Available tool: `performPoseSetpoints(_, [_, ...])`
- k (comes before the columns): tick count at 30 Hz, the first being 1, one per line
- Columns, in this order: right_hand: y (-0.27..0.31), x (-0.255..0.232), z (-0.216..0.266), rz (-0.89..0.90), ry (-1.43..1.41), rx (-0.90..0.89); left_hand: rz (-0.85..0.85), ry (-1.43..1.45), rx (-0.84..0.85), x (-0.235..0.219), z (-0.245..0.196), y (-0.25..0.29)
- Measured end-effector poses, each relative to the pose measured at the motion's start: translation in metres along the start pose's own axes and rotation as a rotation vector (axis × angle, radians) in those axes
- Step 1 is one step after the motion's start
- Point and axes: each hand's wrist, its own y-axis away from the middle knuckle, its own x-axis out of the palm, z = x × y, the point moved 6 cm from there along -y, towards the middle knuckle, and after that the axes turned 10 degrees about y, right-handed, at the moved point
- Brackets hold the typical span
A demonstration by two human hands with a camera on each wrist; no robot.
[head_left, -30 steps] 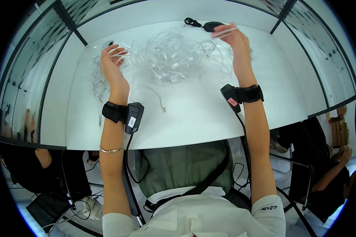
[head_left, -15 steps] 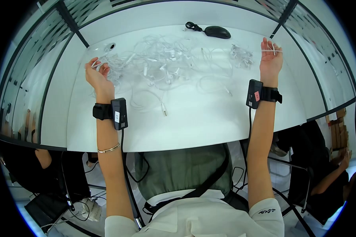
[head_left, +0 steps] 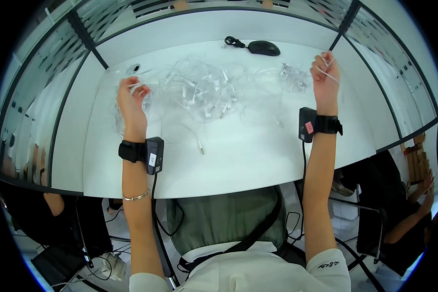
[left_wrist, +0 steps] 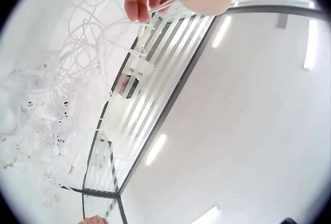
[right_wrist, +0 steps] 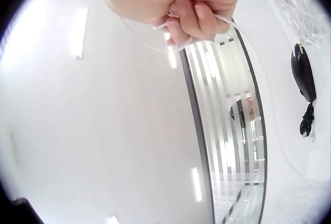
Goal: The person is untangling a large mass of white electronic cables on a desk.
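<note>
A tangle of white wired earphones (head_left: 204, 92) spreads over the middle of the white table. At the left, my left hand (head_left: 133, 107) is raised above more white cables (head_left: 119, 117) and pinches a thin white earphone cable (left_wrist: 158, 8) between thumb and fingers. My right hand (head_left: 326, 87) is up at the far right. Its fingers are curled round a white earphone cable (right_wrist: 269, 79), which loops past the knuckles and runs down toward the table in the right wrist view. Beside that hand lies a smaller bundle of white cables (head_left: 294, 77).
Against the back panel (head_left: 204, 30) sits a black mouse (head_left: 264, 48) with its cord coiled. A clear round item with a dark centre (head_left: 135, 69) lies at the back left. One loose earphone plug (head_left: 201, 147) points toward the table's front. Side panels (head_left: 68, 131) enclose the table.
My right hand swung right, away from the mouse, and its fingers curled tighter round the cable. My left hand went outward and down, then came slightly back inward.
</note>
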Motion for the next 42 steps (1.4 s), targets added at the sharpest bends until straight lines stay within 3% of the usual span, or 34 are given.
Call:
performPoseSetpoints(2, [0.004, 0.021, -0.009, 0.006, 0.264, 0.072, 0.072, -0.129, -0.033, 0.015, 0.002, 0.011])
performPoseSetpoints(5, [0.009, 0.042, -0.022, 0.126, 0.692, 0.186, 0.191, -0.996, 0.144, 0.022, 0.004, 0.007])
performPoseSetpoints(8, [0.009, 0.048, -0.043, 0.150, 1.097, 0.006, 0.126, -1.284, 0.446, 0.046, -0.018, 0.033])
performPoseSetpoints(11, [0.014, 0.046, -0.054, 0.234, 1.357, 0.065, 0.301, -1.449, 0.225, 0.042, -0.016, 0.032])
performPoseSetpoints(14, [0.025, 0.054, -0.048, 0.190, 1.554, 0.104, 0.540, -1.365, -0.240, 0.050, -0.008, 0.047])
performPoseSetpoints(16, [0.024, 0.052, -0.051, 0.202, 1.499, 0.025, 0.708, -1.291, -0.408, 0.058, -0.005, 0.060])
performPoseSetpoints(18, [0.027, 0.055, -0.051, 0.181, 1.479, -0.040, 0.922, -1.092, -0.597, 0.075, -0.012, 0.076])
performPoseSetpoints(21, [0.028, 0.062, -0.046, 0.225, 1.489, -0.025, 1.198, -0.638, -0.635, 0.102, -0.023, 0.101])
performPoseSetpoints(24, [0.033, 0.076, -0.045, 0.395, 1.457, 0.023, 1.200, -0.198, -0.385, 0.120, -0.029, 0.116])
performPoseSetpoints(25, [0.035, 0.080, -0.046, 0.416, 1.462, 0.055, 1.236, -0.246, -0.430, 0.125, -0.024, 0.111])
performPoseSetpoints(28, [0.039, 0.082, -0.054, 0.515, 1.493, 0.120, 1.051, -0.286, -0.437, 0.134, -0.011, 0.107])
performPoseSetpoints(32, [0.044, 0.075, -0.074, 0.696, 1.514, 0.129, 1.065, -0.356, -0.234, 0.154, 0.017, 0.110])
performPoseSetpoints(36, [0.042, 0.090, -0.067, 0.646, 1.378, 0.035, 1.125, -0.696, 0.428, 0.194, 0.007, 0.122])
performPoseSetpoints(38, [0.043, 0.092, -0.062, 0.637, 1.311, 0.113, 1.169, -0.772, 0.490, 0.202, 0.018, 0.116])
performPoseSetpoints(39, [0.042, 0.090, -0.062, 0.625, 1.312, 0.148, 1.108, -0.765, 0.576, 0.202, 0.025, 0.109])
performPoseSetpoints(42, [0.036, 0.080, -0.060, 0.544, 1.351, 0.121, 1.107, -0.985, 0.318, 0.190, 0.054, 0.080])
